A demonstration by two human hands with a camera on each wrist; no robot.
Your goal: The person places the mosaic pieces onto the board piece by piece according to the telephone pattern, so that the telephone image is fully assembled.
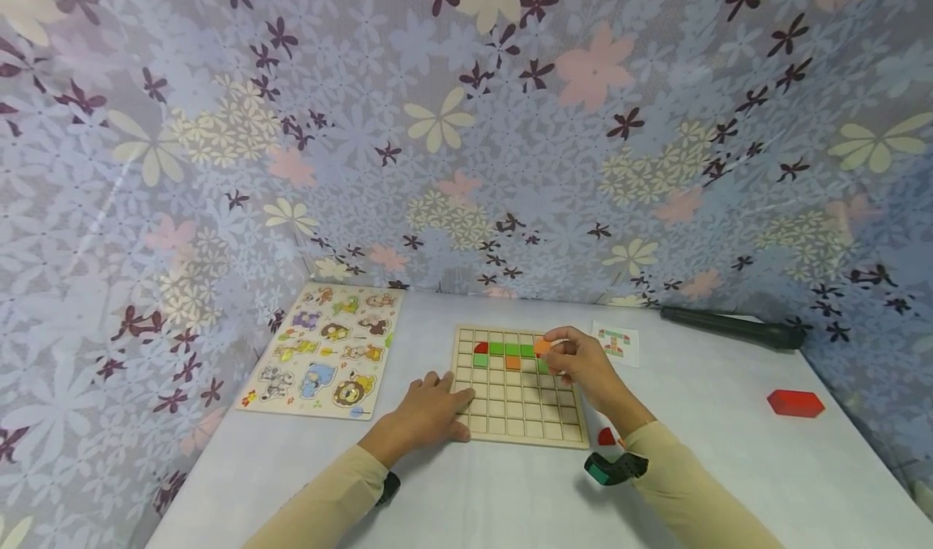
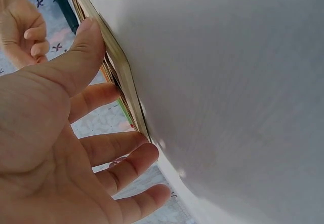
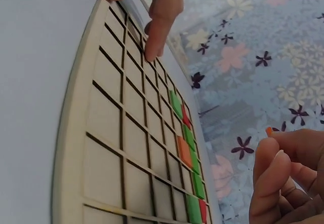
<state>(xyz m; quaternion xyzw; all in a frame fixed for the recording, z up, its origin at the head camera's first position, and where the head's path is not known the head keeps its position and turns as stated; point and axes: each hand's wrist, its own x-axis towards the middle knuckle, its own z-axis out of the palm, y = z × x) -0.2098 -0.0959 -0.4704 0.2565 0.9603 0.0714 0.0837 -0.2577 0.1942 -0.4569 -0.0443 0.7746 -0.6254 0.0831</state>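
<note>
A wooden grid board lies on the table, with several red, green and orange pieces in its upper rows. Over its upper right part, my right hand pinches a small orange piece between thumb and fingertip, raised above the grid in the right wrist view. My left hand rests at the board's left edge with fingers spread; its thumb touches the near edge and a finger lies over the grid. Among the placed pieces are an orange square and a red rounded piece.
A pattern card lies behind my right hand. An animal puzzle board sits to the left. Toward the right are a long black object and a red six-sided box. A loose red piece lies near my right wrist. Patterned fabric rises behind the table.
</note>
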